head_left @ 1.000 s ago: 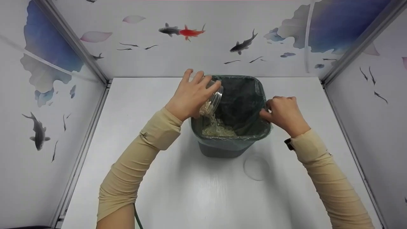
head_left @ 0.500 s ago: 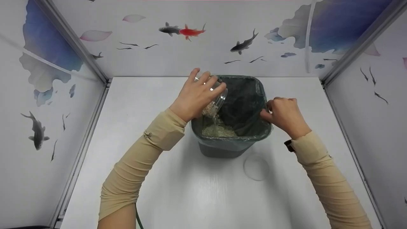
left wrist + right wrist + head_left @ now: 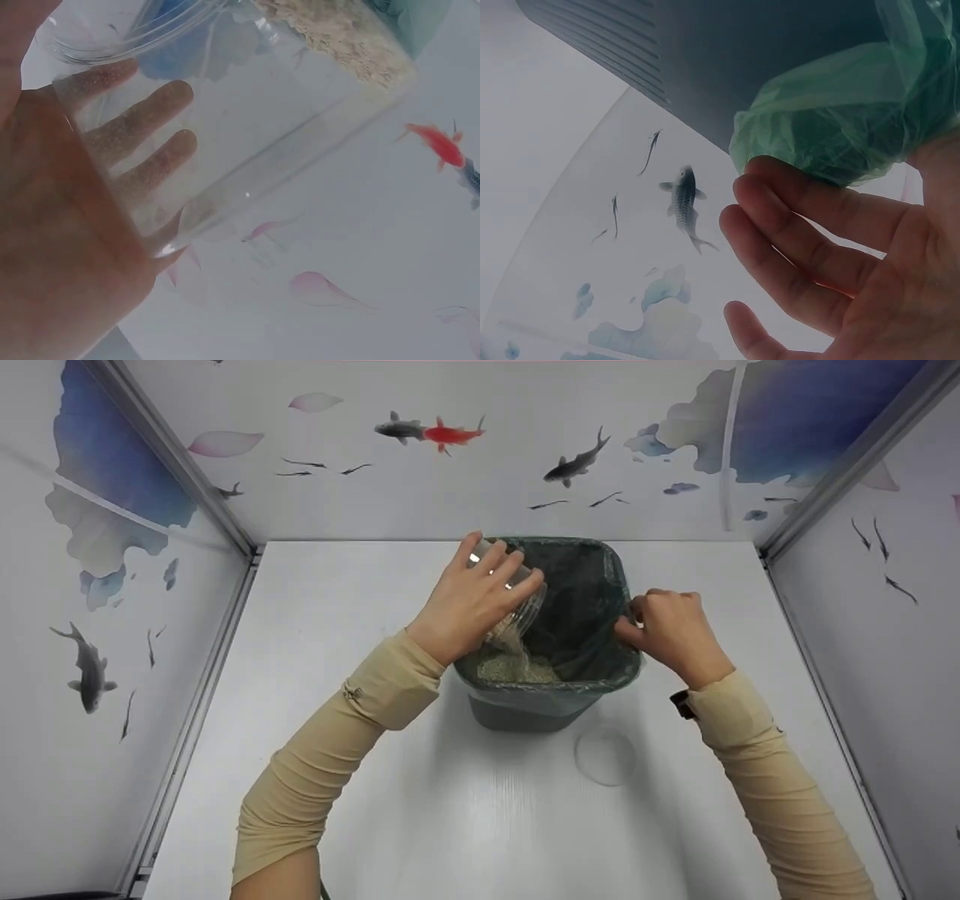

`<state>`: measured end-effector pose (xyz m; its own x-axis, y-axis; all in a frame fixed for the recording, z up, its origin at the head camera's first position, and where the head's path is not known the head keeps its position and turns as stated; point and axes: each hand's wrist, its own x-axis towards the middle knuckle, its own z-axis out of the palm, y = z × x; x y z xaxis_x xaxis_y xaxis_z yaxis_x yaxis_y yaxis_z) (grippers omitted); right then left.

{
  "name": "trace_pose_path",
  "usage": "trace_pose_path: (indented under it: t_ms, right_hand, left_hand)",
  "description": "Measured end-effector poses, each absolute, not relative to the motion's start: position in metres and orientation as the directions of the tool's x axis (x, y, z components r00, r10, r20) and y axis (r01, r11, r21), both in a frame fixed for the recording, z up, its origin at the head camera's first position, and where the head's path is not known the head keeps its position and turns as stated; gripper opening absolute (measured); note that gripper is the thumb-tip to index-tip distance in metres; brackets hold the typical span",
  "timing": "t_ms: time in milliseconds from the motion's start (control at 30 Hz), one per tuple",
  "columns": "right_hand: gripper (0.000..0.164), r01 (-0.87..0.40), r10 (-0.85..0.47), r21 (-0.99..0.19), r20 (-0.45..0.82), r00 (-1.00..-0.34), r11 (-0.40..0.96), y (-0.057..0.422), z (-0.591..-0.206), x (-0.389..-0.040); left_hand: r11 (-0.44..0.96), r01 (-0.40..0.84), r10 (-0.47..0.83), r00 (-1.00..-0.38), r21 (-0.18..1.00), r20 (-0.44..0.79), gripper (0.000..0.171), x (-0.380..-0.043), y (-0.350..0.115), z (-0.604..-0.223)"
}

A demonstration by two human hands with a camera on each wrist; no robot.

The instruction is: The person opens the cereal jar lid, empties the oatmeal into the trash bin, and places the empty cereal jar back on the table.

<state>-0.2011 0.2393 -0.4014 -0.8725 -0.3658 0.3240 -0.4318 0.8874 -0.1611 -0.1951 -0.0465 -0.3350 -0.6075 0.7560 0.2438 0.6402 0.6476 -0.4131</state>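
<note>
My left hand (image 3: 466, 607) grips a clear plastic jar (image 3: 247, 161) tilted over the left side of a dark grey trash bin (image 3: 525, 720). Pale, coarse grains (image 3: 345, 37) lie near the jar's mouth and stream down. A heap of similar grains (image 3: 534, 671) covers part of the bottom of the green bin liner (image 3: 577, 592). My right hand (image 3: 671, 631) holds the bin's right rim, thumb inside and fingers outside. In the right wrist view, the fingers lie by the liner's overhanging edge (image 3: 817, 120).
A faint clear ring, perhaps a lid (image 3: 576, 754), lies on the white table (image 3: 450, 825) in front of the bin. White panels (image 3: 495, 502) printed with fish and leaves enclose the table at the back and both sides.
My left hand has moved a little to the right with the tilted jar, further over the bin. Grains keep falling from it. The right hand stays at the rim.
</note>
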Motion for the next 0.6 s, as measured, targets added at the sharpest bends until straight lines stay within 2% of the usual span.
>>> trace_pose_path:
  t_ms: [233, 600]
  right_hand:
    - [0.033, -0.442, -0.371, -0.166, 0.338, -0.865, 0.881, 0.2400, -0.4013, -0.2012]
    - [0.031, -0.447, -0.372, -0.164, 0.348, -0.860, 0.880, 0.2403, -0.4020, -0.2016]
  left_hand:
    - [0.655, 0.617, 0.752, -0.590, -0.436, 0.293, 0.059, -0.1969, -0.0450, -0.3373]
    - [0.656, 0.611, 0.753, -0.570, -0.443, 0.328, 0.053, -0.1990, -0.0460, -0.3432]
